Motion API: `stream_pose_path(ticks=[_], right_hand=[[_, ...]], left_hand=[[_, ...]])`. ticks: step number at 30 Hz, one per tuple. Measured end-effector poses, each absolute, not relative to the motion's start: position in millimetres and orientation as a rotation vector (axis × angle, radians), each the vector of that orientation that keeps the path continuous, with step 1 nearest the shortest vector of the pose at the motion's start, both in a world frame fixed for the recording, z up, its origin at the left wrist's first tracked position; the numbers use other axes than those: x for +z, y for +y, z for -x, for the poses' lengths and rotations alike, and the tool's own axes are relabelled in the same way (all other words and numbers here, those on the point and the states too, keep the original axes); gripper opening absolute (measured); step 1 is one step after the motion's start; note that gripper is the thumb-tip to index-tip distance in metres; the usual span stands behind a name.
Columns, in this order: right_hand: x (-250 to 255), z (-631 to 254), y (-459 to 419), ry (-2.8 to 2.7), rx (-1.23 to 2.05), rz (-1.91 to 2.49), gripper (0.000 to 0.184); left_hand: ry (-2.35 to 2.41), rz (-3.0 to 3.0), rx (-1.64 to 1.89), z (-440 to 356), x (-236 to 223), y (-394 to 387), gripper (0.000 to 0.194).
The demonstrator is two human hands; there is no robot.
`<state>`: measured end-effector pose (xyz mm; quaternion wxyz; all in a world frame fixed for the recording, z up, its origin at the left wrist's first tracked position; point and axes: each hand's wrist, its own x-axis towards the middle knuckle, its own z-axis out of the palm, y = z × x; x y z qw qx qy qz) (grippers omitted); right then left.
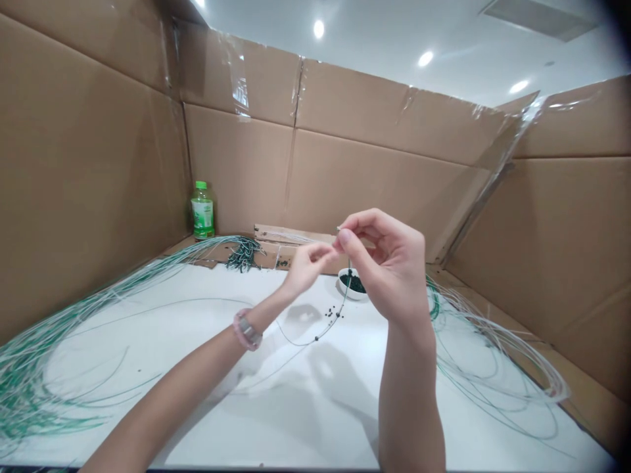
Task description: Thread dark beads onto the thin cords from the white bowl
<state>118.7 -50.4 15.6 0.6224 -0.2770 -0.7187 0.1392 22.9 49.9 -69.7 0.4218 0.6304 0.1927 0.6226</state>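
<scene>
My left hand [308,268] and my right hand [387,266] meet fingertip to fingertip above the white table. Pinched in the right fingers is a thin green cord [346,292], its pale tip just showing above them. The cord hangs behind the right hand, curves down to the table and carries a few small dark beads [316,339]. My left thumb and finger are also pressed together; what lies between them is too small to make out. Behind the hands stands a white bowl [344,290] of dark green beads, with several loose beads [330,312] beside it.
Long bundles of green and white cords lie on the left [64,348] and right [522,368]. A dark beaded bunch [242,255] sits at the back, near a green-capped bottle [202,213]. Cardboard walls [374,144] enclose the white table [276,420].
</scene>
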Motion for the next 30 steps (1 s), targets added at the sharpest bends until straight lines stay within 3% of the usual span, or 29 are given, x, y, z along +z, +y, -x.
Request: stream_pose_path(ticks=[8, 30], right_hand=[[11.4, -103.1, -63.8, -1.592, 0.141, 0.603, 0.012], [12.0, -94.4, -77.1, -1.562, -0.006, 0.668, 0.016]], left_hand=[[0.038, -1.116, 1.464, 17.6, -3.6, -13.9, 0.023], [0.014, -1.108, 1.443, 10.2, -1.2, -31.3, 0.021]])
